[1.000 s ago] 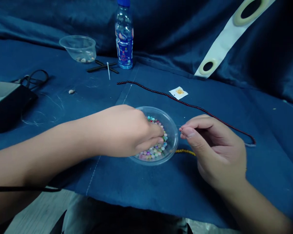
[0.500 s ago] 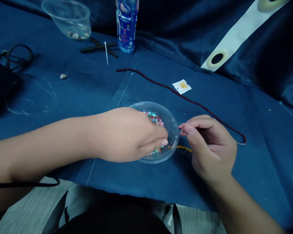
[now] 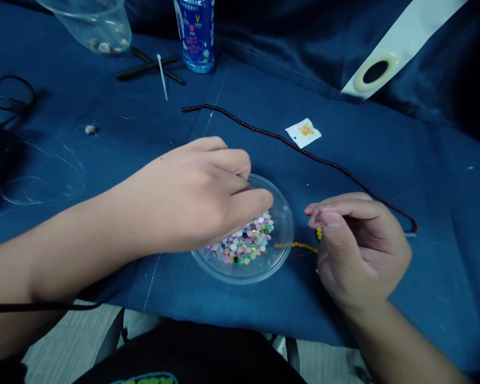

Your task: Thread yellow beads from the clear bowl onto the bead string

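Observation:
A clear round dish (image 3: 282, 250) full of small mixed-colour beads (image 3: 246, 242) lies on the blue cloth in front of me. My left hand (image 3: 200, 194) hovers over the dish with fingers curled together in a pinch; what the fingertips hold is hidden. To the right of the dish, my right hand (image 3: 358, 248) is closed, thumb against forefinger, on a thin strand of yellow beads (image 3: 300, 246) that trails toward the dish.
A long string of dark red beads (image 3: 304, 152) crosses the cloth beyond the dish. A small white packet (image 3: 303, 132), a blue-labelled bottle (image 3: 194, 34), a clear cup (image 3: 90, 24), black sticks (image 3: 146, 61), a loose bead (image 3: 90, 129) and coiled clear thread (image 3: 40, 178) lie farther back. A black cable (image 3: 8, 98) sits at the left.
My left hand lifted out of the dish, uncovering the beads. My right hand shifted slightly right and down, still pinched. The view tilted downward.

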### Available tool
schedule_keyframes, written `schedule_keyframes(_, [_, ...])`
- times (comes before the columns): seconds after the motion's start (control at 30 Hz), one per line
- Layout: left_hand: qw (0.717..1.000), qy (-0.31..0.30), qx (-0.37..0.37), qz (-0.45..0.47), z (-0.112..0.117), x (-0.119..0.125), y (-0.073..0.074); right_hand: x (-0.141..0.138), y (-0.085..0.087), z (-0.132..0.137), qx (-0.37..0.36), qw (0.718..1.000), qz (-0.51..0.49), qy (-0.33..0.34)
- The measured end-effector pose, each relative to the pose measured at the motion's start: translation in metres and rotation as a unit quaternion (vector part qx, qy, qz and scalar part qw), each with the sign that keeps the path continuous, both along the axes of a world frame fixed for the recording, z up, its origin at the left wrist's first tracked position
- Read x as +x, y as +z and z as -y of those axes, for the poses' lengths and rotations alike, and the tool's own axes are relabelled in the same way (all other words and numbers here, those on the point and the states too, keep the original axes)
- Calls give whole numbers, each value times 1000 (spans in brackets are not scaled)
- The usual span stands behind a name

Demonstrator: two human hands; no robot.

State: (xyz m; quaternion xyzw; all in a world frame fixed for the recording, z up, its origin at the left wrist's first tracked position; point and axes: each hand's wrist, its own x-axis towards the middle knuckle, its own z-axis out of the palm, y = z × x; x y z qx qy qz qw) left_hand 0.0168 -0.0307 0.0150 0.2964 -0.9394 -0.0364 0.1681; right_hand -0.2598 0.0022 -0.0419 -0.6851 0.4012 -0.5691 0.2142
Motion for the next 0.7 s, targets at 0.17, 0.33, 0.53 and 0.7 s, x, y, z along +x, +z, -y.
schedule_keyframes(0.17, [998, 0, -54, 39, 6, 7, -4, 2, 0, 1, -20, 1000, 7, -20])
schedule_keyframes(0.33, [998, 8, -8, 56, -13, -5, -13, 2, -1, -1, -44, 998, 34, -37])
schedule_keyframes(0.53, [994, -14, 103, 46, -25, -15, -10, 2, -1, -1, -9, 999, 7, -51])
schedule_keyframes(0.7, [992, -72, 102, 28, -14, -10, -5, 2, 0, 0, -20, 999, -2, -50])
